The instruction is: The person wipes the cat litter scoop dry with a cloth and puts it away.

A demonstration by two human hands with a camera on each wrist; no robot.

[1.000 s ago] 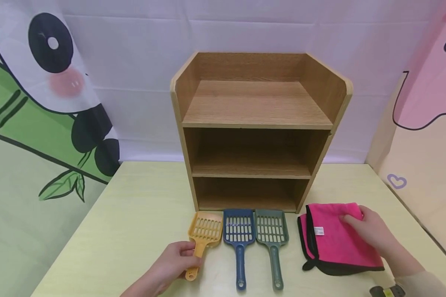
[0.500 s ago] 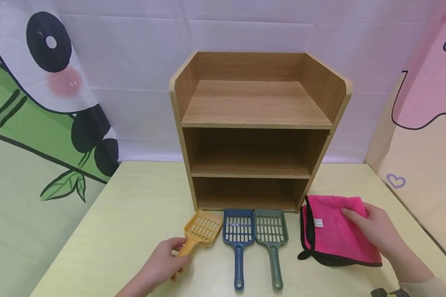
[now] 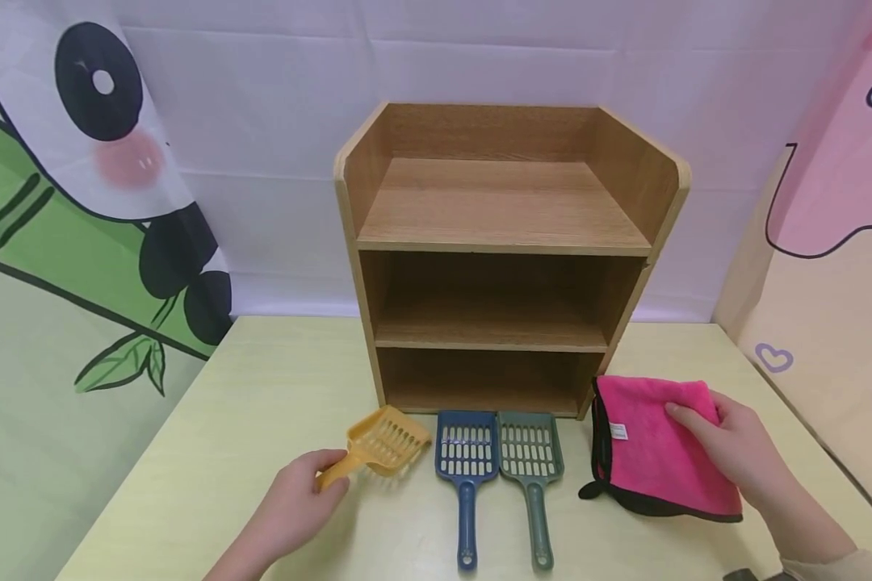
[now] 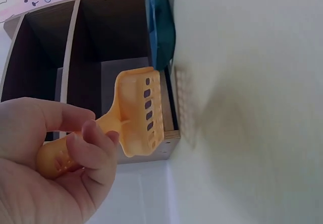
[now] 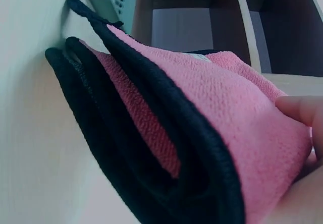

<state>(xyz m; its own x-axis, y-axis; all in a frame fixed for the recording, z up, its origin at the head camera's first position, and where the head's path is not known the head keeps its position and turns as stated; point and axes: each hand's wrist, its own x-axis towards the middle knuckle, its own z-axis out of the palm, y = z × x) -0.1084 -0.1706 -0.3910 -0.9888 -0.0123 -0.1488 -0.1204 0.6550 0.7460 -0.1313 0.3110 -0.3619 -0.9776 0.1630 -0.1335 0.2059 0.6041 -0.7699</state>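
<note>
Yellow scoop in L grip, turned more sideways vs. before.

Shelf unit: one
Scoops: three, in front of it
Cloth: one, at its front right
Table: one, beneath it

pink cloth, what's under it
Pale table shows below the front edge of the pink cloth, which the right hand grips. The cloth covers the spot beneath its middle, so anything lying there cannot be seen.

No lettering is legible (the label on the cloth blurs).
</note>
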